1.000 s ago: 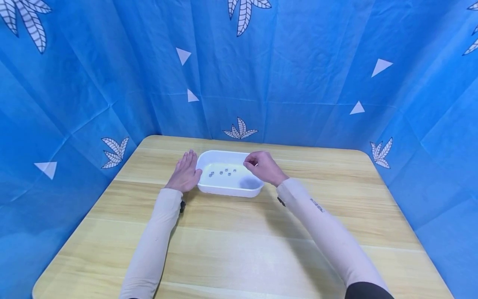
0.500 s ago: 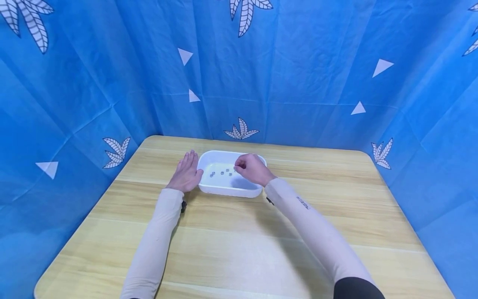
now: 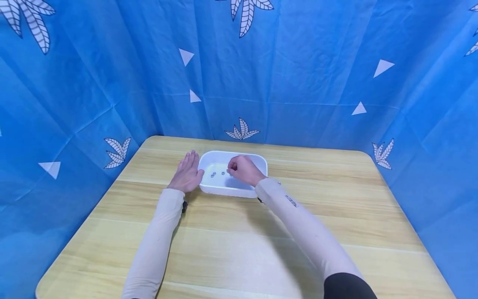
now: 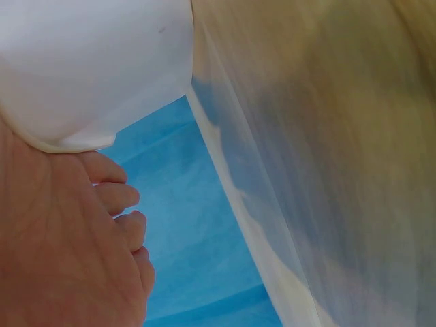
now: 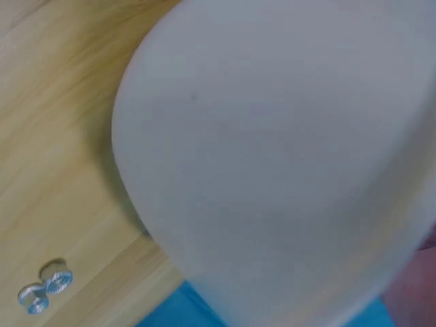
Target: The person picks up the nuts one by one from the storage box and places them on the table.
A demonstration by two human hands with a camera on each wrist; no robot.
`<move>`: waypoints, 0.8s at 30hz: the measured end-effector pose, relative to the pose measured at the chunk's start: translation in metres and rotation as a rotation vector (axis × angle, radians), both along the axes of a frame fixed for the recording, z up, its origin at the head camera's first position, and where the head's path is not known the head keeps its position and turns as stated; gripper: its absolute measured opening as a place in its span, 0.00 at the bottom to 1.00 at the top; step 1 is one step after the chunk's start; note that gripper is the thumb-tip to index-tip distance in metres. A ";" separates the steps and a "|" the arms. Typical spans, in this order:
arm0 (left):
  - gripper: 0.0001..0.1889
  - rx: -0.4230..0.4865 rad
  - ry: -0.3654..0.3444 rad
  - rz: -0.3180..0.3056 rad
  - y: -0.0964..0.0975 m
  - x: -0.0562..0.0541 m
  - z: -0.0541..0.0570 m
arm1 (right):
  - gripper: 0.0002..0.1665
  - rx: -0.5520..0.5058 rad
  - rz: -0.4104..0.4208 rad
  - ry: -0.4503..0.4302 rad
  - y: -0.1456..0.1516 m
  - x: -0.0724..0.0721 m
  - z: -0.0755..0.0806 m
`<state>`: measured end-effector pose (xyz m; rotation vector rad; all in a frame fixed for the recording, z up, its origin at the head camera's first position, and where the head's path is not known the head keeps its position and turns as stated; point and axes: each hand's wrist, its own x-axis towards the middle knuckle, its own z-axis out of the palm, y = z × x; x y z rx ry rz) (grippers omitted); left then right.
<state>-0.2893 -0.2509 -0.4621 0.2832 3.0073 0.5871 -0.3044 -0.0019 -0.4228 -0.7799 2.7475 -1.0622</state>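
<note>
A white plastic tray (image 3: 233, 192) stands on the table, with several small silver metal pieces (image 3: 223, 173) lying on its floor. My left hand (image 3: 186, 174) lies along the tray's left end, fingers straight and thumb over the rim. In the left wrist view that palm (image 4: 68, 238) is against the tray's outer wall (image 4: 95, 68). Over the tray's middle is my right hand (image 3: 244, 169), fingers curled and thumb close to the index finger. Its fingertips are right at the metal pieces; I cannot tell whether they pinch one. The right wrist view shows mostly tray wall (image 5: 272, 136).
Two small round silver pieces, flanged like nuts (image 5: 54, 276), lie on the wooden table (image 3: 224, 241) outside the tray. One silver piece (image 3: 279, 182) shows beyond the right sleeve. A blue curtain (image 3: 306, 74) hangs around the table's back and sides.
My right hand has moved left from the tray's right rim to its middle, now covering some of the metal pieces. A piece on the table has come into view beside the right sleeve.
</note>
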 end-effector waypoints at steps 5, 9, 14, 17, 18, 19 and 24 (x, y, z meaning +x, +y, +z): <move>0.38 0.004 0.001 -0.002 0.001 0.000 0.000 | 0.07 0.016 -0.011 -0.033 -0.004 -0.003 -0.004; 0.38 0.000 0.008 -0.002 0.000 0.000 0.001 | 0.08 0.046 -0.021 -0.038 -0.007 -0.004 -0.005; 0.38 0.008 0.009 0.000 0.000 0.001 0.001 | 0.09 0.088 -0.023 -0.047 -0.012 -0.004 -0.005; 0.38 0.007 0.009 0.001 0.000 0.001 0.001 | 0.09 0.109 -0.023 -0.053 -0.014 -0.004 -0.007; 0.38 0.004 0.010 0.002 0.001 0.001 0.001 | 0.09 0.115 -0.024 -0.054 -0.014 -0.004 -0.007; 0.39 0.002 0.010 0.002 0.001 0.002 0.001 | 0.09 0.123 -0.024 -0.051 -0.015 -0.004 -0.008; 0.38 -0.002 0.016 0.004 0.001 0.002 0.002 | 0.09 0.173 -0.024 -0.028 -0.018 -0.007 -0.013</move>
